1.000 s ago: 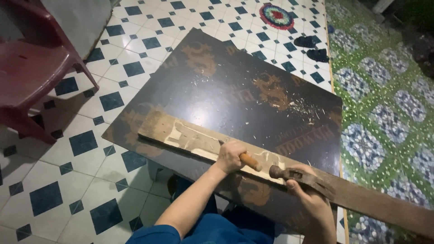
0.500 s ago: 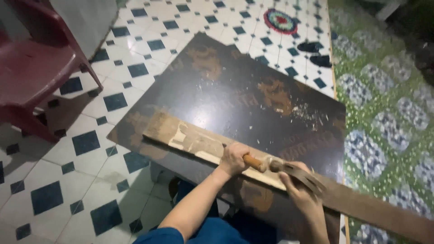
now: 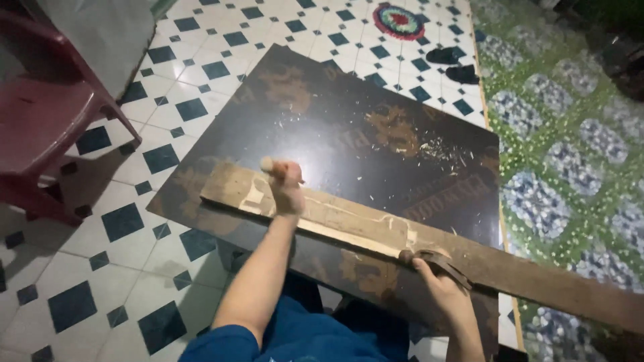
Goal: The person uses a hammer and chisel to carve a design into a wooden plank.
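Note:
A long brown wooden plank (image 3: 362,224) lies across a dark board (image 3: 349,127), with pale shaved patches along its left half. My left hand (image 3: 287,188) is closed around a tool handle (image 3: 267,163) with a pale rounded end and rests on the plank near its left end; the tool is blurred. My right hand (image 3: 443,291) grips the plank's near edge further right, its fingers over a dark curved metal piece (image 3: 435,258) that sits on the plank.
Wood shavings (image 3: 439,151) are scattered on the dark board. A red plastic chair (image 3: 47,127) stands at the left on the checkered tile floor (image 3: 127,221). Dark shoes (image 3: 453,64) lie near a green patterned mat (image 3: 570,154) at the right. A round rug (image 3: 400,20) is far back.
My left hand has shot left along the plank with the tool, away from my right hand. My right hand has stayed on the plank.

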